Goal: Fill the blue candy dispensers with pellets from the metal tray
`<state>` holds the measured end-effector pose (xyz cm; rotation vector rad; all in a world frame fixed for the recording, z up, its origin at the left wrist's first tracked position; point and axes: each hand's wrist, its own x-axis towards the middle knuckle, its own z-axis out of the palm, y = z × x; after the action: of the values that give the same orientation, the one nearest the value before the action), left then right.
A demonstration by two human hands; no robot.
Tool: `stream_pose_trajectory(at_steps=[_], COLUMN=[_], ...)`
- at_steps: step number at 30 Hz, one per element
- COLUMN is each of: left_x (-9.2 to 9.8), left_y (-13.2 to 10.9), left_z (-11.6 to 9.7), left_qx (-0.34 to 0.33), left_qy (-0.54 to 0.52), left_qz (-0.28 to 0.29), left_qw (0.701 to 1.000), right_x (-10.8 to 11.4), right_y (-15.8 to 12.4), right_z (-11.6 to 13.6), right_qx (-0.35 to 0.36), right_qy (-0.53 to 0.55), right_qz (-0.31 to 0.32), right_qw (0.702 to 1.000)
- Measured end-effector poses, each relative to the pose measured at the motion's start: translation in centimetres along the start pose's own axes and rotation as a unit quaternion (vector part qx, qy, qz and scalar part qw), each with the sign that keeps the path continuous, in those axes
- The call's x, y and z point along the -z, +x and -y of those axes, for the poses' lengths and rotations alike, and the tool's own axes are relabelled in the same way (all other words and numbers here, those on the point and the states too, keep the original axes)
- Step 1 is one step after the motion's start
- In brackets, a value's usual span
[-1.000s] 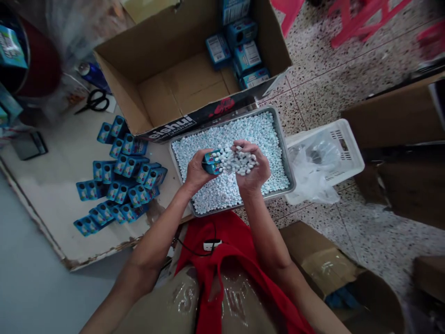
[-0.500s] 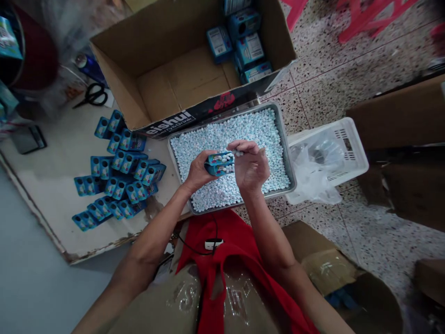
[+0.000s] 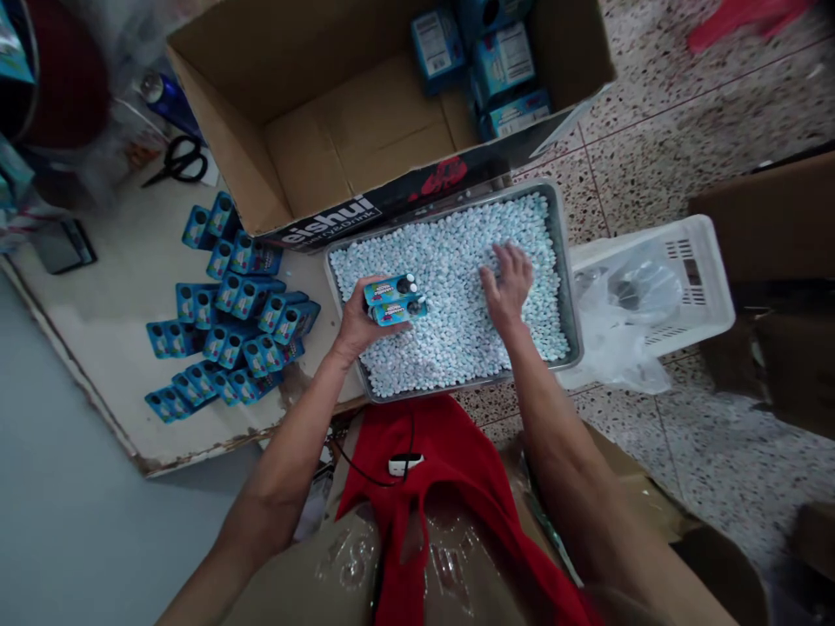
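Note:
My left hand [image 3: 356, 326] is closed round two small blue candy boxes [image 3: 390, 289], held side by side over the left part of a metal tray [image 3: 571, 296]. White candies show at the boxes' right ends, by dark round openings. Pale blue and white candies [image 3: 450, 348] fill the tray. On its right side my right hand [image 3: 510, 287] rests palm down at the candies, fingers spread and bent; whether any candy is under the palm is hidden. More blue candy boxes [image 3: 231, 322] stand in a cluster on the table, left of the tray.
Behind the tray stands a big open carton [image 3: 352, 148] with several blue packs [image 3: 436, 45] at its right. Scissors [image 3: 183, 161] and a blue can [image 3: 170, 103] lie at the back left. A white basket [image 3: 714, 269] with plastic bags sits to the right.
My right hand has left the box openings and moved right, down to the candies, with its fingers spreading. The left hand still holds both boxes. The camera view has shifted slightly.

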<state>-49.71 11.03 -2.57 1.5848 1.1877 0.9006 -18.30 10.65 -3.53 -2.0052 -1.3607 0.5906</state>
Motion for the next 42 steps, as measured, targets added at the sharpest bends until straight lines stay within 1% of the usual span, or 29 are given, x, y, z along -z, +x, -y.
stream_pose_trajectory(at_steps=[2,3,6,8,9,10,11,12,14,15,16,17,18,19,21,22,24,26,27,29,31,33,34,35,39,41,42], left_x=[0.4,0.5,0.8,0.9,1.0,1.2,1.3,1.4,1.7,1.8,1.8,1.8,1.8,1.8,1.6,1.5,1.3,1.2,1.1,0.9,0.5,0.0,-0.3,-0.6,-2.2,-3.1,-3.5], left_y=[-0.7,-1.0,-1.5,-1.6,-1.7,-1.7,-1.7,-1.7,-1.7,-1.6,-1.5,-1.4,-1.3,-1.3,-1.2,-1.2,-1.2,-1.2,-1.1,-0.7,0.0,0.7,1.0,1.3,1.7,1.5,1.4], left_z=[0.5,0.6,0.7,0.5,0.3,0.1,-0.2,-0.5,-1.2,-1.6,-2.0,-2.5,-2.9,-3.3,-4.3,-4.8,-5.7,-6.3,-6.4,-6.3,-5.9,-5.4,-5.1,-4.8,-3.8,-3.3,-3.1], left_qx=[0.026,0.038,0.055,0.051,0.048,0.047,0.047,0.047,0.038,0.028,0.015,0.002,-0.008,-0.013,-0.013,-0.014,-0.026,-0.038,-0.036,-0.019,-0.009,-0.021,-0.028,-0.033,-0.02,-0.004,0.004], left_qy=[0.008,0.011,0.02,0.042,0.056,0.072,0.087,0.102,0.133,0.149,0.168,0.189,0.21,0.231,0.259,0.268,0.277,0.276,0.271,0.253,0.226,0.193,0.172,0.151,0.07,0.043,0.032], left_qz=[-0.002,0.002,0.009,0.007,0.005,0.006,0.008,0.012,0.022,0.029,0.034,0.04,0.045,0.049,0.053,0.055,0.062,0.066,0.055,0.009,-0.029,-0.02,-0.012,-0.008,0.005,0.01,0.006], left_qw=[1.0,0.999,0.998,0.998,0.997,0.996,0.995,0.994,0.99,0.988,0.985,0.981,0.977,0.972,0.964,0.962,0.959,0.958,0.96,0.967,0.974,0.981,0.985,0.988,0.997,0.999,0.999], right_x=[-2.5,-3.7,-6.5,-7.4,-7.6,-7.5,-7.3,-6.8,-5.3,-4.4,-3.5,-2.7,-2.0,-1.4,-0.8,-0.8,-0.8,-0.9,-0.8,-0.3,0.5,1.4,1.7,1.9,1.8,1.6,1.6], right_y=[-0.3,-0.9,-2.9,-3.9,-4.2,-4.4,-4.5,-4.6,-4.7,-4.8,-4.9,-5.0,-5.2,-5.3,-5.5,-5.7,-6.0,-6.3,-6.5,-6.6,-6.5,-6.0,-5.8,-5.6,-6.0,-6.8,-7.3], right_z=[0.5,1.2,3.6,4.7,5.1,5.4,5.9,6.4,8.0,9.1,10.3,11.6,12.9,14.1,16.1,16.8,17.8,18.2,18.2,18.0,17.1,15.4,14.3,13.0,7.5,5.7,5.2], right_qx=[0.004,0.0,-0.042,-0.091,-0.122,-0.157,-0.192,-0.224,-0.261,-0.26,-0.244,-0.216,-0.179,-0.138,-0.065,-0.041,-0.022,-0.027,-0.034,-0.05,-0.068,-0.095,-0.116,-0.141,-0.25,-0.267,-0.251], right_qy=[-0.021,-0.006,0.097,0.176,0.222,0.276,0.339,0.407,0.533,0.58,0.615,0.636,0.645,0.641,0.601,0.575,0.53,0.502,0.495,0.494,0.513,0.532,0.53,0.518,0.404,0.37,0.365], right_qz=[0.011,-0.001,-0.075,-0.108,-0.108,-0.093,-0.065,-0.029,0.045,0.073,0.09,0.097,0.095,0.088,0.059,0.038,-0.001,-0.012,-0.004,0.014,-0.006,-0.036,-0.041,-0.038,-0.012,-0.014,-0.007], right_qw=[1.0,1.0,0.992,0.974,0.961,0.944,0.919,0.885,0.804,0.769,0.745,0.734,0.737,0.75,0.795,0.816,0.848,0.864,0.868,0.868,0.856,0.841,0.839,0.843,0.88,0.89,0.897])
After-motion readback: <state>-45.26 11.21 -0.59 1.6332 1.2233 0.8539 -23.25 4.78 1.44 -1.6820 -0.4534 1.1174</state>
